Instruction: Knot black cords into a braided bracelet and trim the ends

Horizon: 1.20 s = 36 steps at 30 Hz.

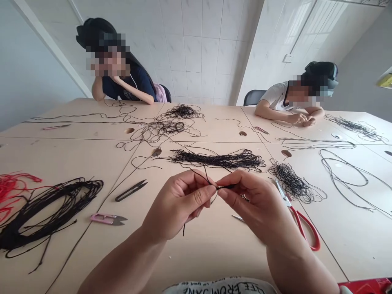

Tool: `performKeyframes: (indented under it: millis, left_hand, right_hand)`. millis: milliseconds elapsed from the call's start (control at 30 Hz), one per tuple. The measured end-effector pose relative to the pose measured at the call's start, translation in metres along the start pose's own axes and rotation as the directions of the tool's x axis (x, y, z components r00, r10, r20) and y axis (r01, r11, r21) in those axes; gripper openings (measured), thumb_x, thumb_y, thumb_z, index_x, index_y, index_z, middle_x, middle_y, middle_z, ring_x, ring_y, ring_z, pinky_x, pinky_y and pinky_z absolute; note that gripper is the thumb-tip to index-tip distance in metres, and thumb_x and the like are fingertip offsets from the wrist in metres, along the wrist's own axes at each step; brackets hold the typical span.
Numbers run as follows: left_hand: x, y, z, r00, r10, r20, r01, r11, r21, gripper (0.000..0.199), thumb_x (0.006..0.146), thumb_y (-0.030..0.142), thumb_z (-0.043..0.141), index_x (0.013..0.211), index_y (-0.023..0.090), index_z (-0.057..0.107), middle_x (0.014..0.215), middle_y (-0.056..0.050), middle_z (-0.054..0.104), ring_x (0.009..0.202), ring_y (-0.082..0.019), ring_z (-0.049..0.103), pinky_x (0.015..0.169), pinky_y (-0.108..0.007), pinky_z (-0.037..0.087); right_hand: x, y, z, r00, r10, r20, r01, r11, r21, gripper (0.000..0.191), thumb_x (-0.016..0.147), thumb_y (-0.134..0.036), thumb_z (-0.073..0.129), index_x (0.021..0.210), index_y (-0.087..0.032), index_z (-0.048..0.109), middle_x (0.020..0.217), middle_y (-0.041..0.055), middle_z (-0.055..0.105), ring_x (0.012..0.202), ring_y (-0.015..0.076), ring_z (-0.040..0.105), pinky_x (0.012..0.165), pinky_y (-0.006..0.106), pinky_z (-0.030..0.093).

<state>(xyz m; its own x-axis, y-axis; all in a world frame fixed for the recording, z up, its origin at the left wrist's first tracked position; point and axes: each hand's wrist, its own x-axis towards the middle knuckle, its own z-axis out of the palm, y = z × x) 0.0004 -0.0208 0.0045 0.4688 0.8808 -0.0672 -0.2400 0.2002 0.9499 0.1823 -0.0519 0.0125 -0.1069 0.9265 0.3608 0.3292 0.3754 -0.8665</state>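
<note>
Both my hands meet at the middle of the view, above the near part of the table. Thumb and fingers of my left hand (pixel 186 198) pinch a thin black cord (pixel 207 174), with loose ends sticking up and hanging below the hand. My right hand (pixel 249 196) pinches the same cord close by, fingertips almost touching the left ones. The small piece between the fingertips is mostly hidden, so I cannot tell whether it is a knot. Just beyond my hands lies a long bundle of black cords (pixel 217 159).
Red-handled scissors (pixel 306 228) lie right of my right forearm. Pink thread snips (pixel 108 219) and black snips (pixel 131 190) lie at left, near a black cord coil (pixel 61 204) and red cords (pixel 15 185). Tangled cords (pixel 290 181) are at right. Two people (pixel 128 85) sit opposite.
</note>
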Motion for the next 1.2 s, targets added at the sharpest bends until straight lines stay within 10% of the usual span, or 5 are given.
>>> performKeyframes:
  millis: [233,600,867,1067,1200]
  left_hand:
    - [-0.010,0.004,0.009,0.963,0.248,-0.109,-0.217,0.946,0.239,0.006,0.087,0.018,0.075,0.083,0.022,0.074,0.063,0.005,0.064,0.048,-0.004,0.048,0.041,-0.010,0.038]
    - [-0.006,0.005,0.000,0.997,0.052,-0.063,-0.047,0.996,0.078,0.007,0.086,0.031,0.080,0.090,0.026,0.079,0.065,0.003,0.067,0.045,-0.004,0.045,0.039,-0.012,0.034]
    - [-0.005,0.008,0.007,0.940,0.310,-0.142,-0.221,0.872,0.437,0.017,0.082,0.008,0.077,0.078,0.025,0.079,0.068,0.005,0.072,0.060,-0.006,0.059,0.057,-0.011,0.049]
    - [-0.002,0.005,0.005,0.972,0.110,-0.209,-0.096,0.992,0.076,0.010,0.088,0.025,0.077,0.079,0.022,0.075,0.060,0.006,0.062,0.043,-0.003,0.044,0.037,-0.009,0.035]
    - [0.002,0.005,0.003,0.988,0.007,-0.156,-0.029,0.990,-0.137,0.015,0.085,0.029,0.080,0.076,0.020,0.072,0.055,0.007,0.057,0.039,-0.003,0.038,0.032,-0.009,0.028]
  right_hand:
    - [0.008,0.000,0.002,0.992,0.067,0.111,-0.086,0.980,0.180,0.012,0.089,-0.024,0.070,0.081,-0.015,0.072,0.062,-0.0019,0.061,0.050,0.0055,0.045,0.042,0.016,0.035]
    - [0.014,0.009,0.003,0.944,0.141,0.298,-0.271,0.847,0.457,0.012,0.088,-0.021,0.069,0.079,-0.016,0.061,0.058,-0.0069,0.048,0.045,0.0028,0.026,0.036,0.013,0.021]
    - [0.007,0.009,0.005,0.998,-0.038,0.043,0.036,0.999,0.035,0.009,0.088,-0.012,0.065,0.081,-0.017,0.066,0.060,-0.0051,0.057,0.050,0.0053,0.051,0.043,0.014,0.040]
    - [-0.001,0.010,0.017,0.886,-0.365,-0.287,0.288,0.917,-0.275,0.017,0.088,-0.006,0.068,0.095,-0.021,0.063,0.095,0.0013,0.054,0.063,0.0060,0.056,0.052,0.020,0.051]
    - [-0.003,0.011,0.027,0.853,-0.464,-0.238,0.374,0.862,-0.341,0.018,0.090,-0.005,0.066,0.098,-0.021,0.064,0.084,0.0007,0.056,0.062,0.0086,0.054,0.049,0.022,0.049]
